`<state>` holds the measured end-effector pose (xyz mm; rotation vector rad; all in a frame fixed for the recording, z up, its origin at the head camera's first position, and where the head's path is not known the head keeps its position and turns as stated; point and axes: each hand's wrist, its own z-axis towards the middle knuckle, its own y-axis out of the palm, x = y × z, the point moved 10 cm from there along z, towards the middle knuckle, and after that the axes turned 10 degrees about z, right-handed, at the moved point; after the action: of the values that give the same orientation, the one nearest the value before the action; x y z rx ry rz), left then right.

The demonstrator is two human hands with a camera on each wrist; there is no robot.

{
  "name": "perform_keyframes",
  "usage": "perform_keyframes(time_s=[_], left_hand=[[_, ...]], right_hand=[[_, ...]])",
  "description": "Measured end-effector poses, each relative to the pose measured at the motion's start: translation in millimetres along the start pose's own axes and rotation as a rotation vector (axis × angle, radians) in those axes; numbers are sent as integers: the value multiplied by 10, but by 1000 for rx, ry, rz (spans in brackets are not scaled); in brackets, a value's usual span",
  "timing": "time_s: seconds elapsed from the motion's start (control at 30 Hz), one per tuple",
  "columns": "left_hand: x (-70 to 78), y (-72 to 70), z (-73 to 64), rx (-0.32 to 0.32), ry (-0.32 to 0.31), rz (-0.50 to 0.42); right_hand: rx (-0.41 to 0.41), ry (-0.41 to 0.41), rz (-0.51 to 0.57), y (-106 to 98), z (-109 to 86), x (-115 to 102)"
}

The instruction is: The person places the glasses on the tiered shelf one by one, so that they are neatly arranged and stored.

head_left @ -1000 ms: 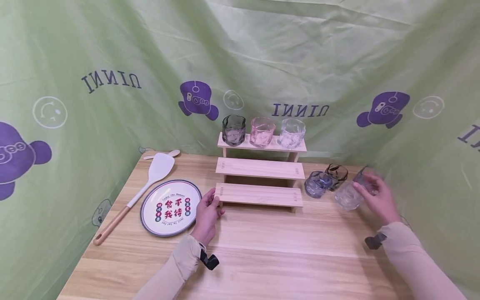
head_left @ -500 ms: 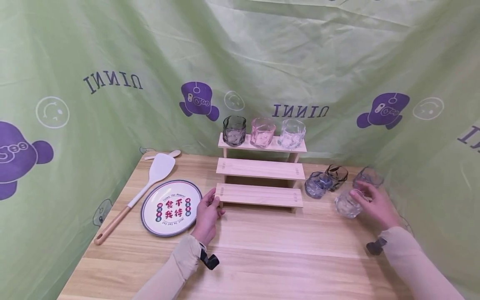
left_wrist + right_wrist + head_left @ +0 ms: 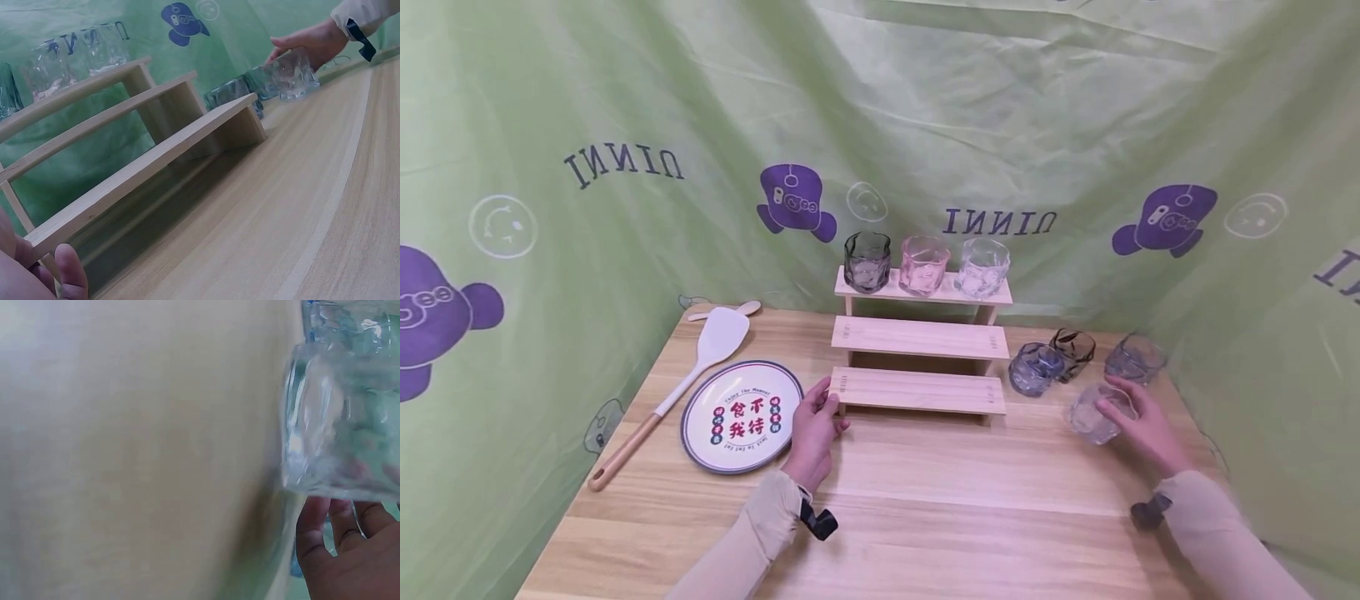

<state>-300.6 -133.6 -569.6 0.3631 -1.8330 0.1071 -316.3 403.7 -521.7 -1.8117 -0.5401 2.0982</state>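
Observation:
My left hand (image 3: 813,429) grips the left end of the lowest board of a three-tier wooden display stand (image 3: 917,392), its fingers curled at the board's corner in the left wrist view. At the right, my right hand (image 3: 1150,429) holds a clear, wavy-sided drinking glass (image 3: 1092,421) from its right side. The right wrist view shows fingers (image 3: 344,528) against the side of that glass (image 3: 337,425); the thumb is out of sight there. A dark glass (image 3: 868,265), a pink glass (image 3: 924,268) and another clear glass (image 3: 982,271) stand along the top tier.
Between stand and right hand are a blue-tinted glass (image 3: 1034,369) and a dark glass (image 3: 1072,353). A greyish-blue glass (image 3: 1135,358) stands behind the held one. Left lie a plate (image 3: 700,442), a white spatula (image 3: 722,335) and a wooden spoon (image 3: 747,307). Green curtain (image 3: 1037,100) surrounds the table.
My right hand has brought the clear glass a short way toward me, and the greyish-blue glass behind now shows more fully. My left hand stays at the stand.

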Motion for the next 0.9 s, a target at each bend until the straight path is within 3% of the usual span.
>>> perform_keyframes(time_s=[0.23,0.43,0.63,0.77,0.9], left_hand=[[6,-14,15,0,9,1],[-2,-29,22,-1,3,5],[-7,-20,21,-5,0,1],[-9,-12,18,-8,1,2],[-12,-8,13,-10,-2,3]], right_hand=[[-35,-48,22,71,-84,76],[-57,51,47,135,-109,163],[-15,156,36,155,-110,182],[1,168,46,157,-92,180],[-35,163,60,164,-105,195]])
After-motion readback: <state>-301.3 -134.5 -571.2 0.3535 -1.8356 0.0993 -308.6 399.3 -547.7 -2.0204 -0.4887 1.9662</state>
